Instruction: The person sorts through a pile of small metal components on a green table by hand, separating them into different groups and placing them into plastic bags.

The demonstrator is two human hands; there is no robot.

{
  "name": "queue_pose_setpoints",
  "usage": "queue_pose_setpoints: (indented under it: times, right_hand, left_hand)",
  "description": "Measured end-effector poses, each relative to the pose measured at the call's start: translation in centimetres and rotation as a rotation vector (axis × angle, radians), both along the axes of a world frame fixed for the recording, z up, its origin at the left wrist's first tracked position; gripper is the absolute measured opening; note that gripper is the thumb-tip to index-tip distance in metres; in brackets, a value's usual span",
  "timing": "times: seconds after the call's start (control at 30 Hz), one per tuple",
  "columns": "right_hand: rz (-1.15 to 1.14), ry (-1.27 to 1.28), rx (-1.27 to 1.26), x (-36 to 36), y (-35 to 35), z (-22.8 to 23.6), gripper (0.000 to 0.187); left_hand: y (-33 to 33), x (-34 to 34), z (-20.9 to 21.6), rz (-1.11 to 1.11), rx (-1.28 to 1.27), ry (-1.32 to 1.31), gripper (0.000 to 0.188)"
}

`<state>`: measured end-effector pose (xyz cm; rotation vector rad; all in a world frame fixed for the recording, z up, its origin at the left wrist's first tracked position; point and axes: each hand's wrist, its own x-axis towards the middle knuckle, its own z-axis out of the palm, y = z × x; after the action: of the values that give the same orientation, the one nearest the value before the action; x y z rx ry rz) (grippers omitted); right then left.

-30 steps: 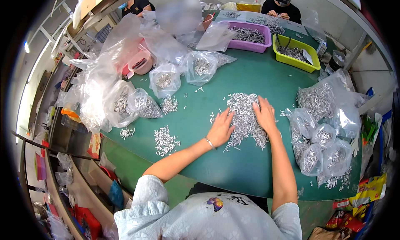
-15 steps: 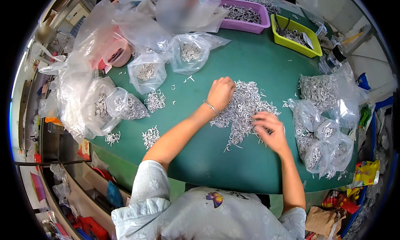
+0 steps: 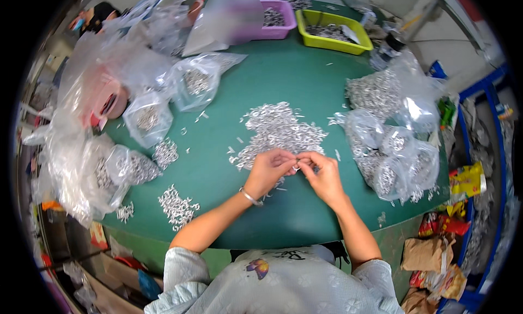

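Note:
At the near edge of a heap of small silvery curved metal parts (image 3: 280, 128), my left hand (image 3: 269, 172) and my right hand (image 3: 323, 176) meet fingertip to fingertip. Between them they pinch a small curved metal part (image 3: 296, 168), mostly covered by the fingers. Both hands are closed in a pinch, and a bracelet circles my left wrist. A smaller group of the same kind of parts (image 3: 175, 207) lies left of my left forearm, with another small cluster (image 3: 165, 153) beyond it.
Clear bags of metal parts (image 3: 197, 82) crowd the green table's (image 3: 289, 210) left side; more bags (image 3: 376, 93) stand on the right. A purple basket (image 3: 289, 19) and a yellow-green basket (image 3: 338, 44) hold parts at the back. A pink container (image 3: 111, 98) stands far left.
My hands have left the heap's two sides and come together at its near edge, now pinching a small part. The head view has shifted, so the table's things appear farther left.

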<state>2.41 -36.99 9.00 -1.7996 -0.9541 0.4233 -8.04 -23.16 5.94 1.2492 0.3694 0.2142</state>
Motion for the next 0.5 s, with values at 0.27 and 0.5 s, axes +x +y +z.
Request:
queue_pose_setpoints:
  times: [0.27,0.5]
  right_hand:
    - [-0.261,-0.294,-0.043,1.6,-7.4,2.7,0.011]
    - [-0.303,-0.484,-0.098,1.8,-12.7,5.1,0.007]
  left_hand:
    - [-2.6,0.0,0.7,-0.104,0.179,-0.034,0.024]
    - [-4.1,-5.3,10.2,0.297,0.345,-0.282,0.015]
